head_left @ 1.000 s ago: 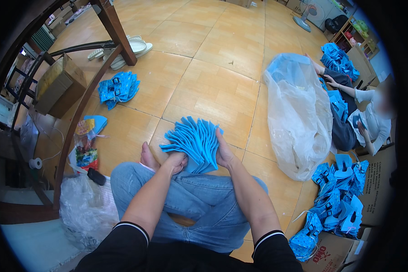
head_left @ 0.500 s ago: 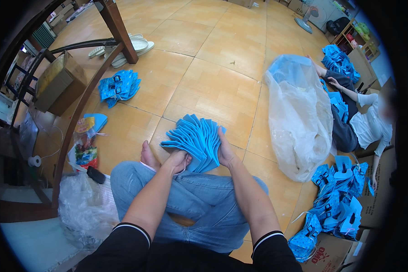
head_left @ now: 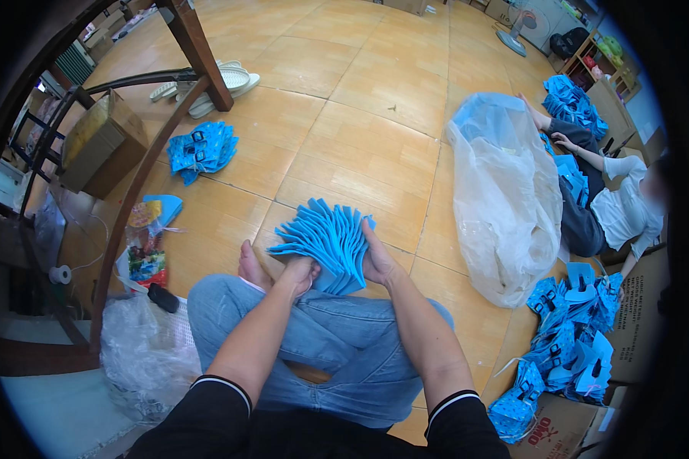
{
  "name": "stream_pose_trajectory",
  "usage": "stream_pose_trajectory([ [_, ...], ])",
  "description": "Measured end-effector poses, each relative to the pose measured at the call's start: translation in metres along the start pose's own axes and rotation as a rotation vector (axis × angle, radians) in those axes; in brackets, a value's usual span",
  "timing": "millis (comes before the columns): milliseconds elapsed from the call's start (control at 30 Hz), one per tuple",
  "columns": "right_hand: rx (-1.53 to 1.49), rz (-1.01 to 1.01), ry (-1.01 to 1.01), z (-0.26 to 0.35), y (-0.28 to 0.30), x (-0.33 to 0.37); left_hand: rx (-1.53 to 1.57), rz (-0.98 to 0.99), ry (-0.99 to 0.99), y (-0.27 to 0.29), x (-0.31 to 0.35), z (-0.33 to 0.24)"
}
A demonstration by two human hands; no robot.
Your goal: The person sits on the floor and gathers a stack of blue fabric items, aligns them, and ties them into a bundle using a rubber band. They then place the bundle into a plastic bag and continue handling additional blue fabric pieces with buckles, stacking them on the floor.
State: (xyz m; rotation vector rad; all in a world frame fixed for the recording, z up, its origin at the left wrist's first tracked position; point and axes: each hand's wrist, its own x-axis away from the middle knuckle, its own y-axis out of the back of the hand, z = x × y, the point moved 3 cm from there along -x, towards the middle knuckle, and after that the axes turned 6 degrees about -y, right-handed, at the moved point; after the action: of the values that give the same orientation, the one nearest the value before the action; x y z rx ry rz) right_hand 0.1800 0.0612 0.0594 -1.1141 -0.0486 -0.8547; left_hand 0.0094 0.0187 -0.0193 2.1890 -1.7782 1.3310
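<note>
Above my crossed legs I hold a thick stack of thin, flat blue pieces (head_left: 325, 241), fanned out like a deck of cards. My left hand (head_left: 302, 274) is closed round the stack's lower left end. My right hand (head_left: 378, 258) presses along the right edge, its thumb side up near the top corner; its far fingers are partly hidden behind the pieces. I cannot tell whether the pieces are folded bags or single sheets.
A blue bundle (head_left: 201, 151) lies ahead to the left, near white slippers (head_left: 237, 76). Clear plastic (head_left: 142, 352) and a wooden frame (head_left: 119, 222) flank my left. On the right are a large translucent bag (head_left: 505, 206), a blue pile (head_left: 570, 336) and a seated person (head_left: 624, 199).
My right hand has shifted slightly left, and the fanned pieces sit a little lower and closer together. The other person's hand by the right pile has drawn back.
</note>
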Motion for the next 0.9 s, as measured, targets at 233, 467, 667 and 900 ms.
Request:
stream_pose_trajectory([
  [233, -0.044, 0.025, 0.011, 0.001, -0.003, 0.000, -0.023, 0.022, -0.034, -0.005, -0.002, -0.001],
  [467, 0.007, -0.019, 0.008, -0.002, 0.002, -0.005, -0.029, -0.059, -0.064, -0.011, 0.006, 0.000],
  [667, 0.011, -0.092, -0.001, -0.001, 0.004, -0.002, -0.104, 0.022, -0.018, -0.008, 0.003, 0.000],
  [900, 0.038, -0.119, 0.052, -0.003, 0.001, -0.004, -0.042, -0.018, -0.023, -0.003, -0.003, 0.004],
])
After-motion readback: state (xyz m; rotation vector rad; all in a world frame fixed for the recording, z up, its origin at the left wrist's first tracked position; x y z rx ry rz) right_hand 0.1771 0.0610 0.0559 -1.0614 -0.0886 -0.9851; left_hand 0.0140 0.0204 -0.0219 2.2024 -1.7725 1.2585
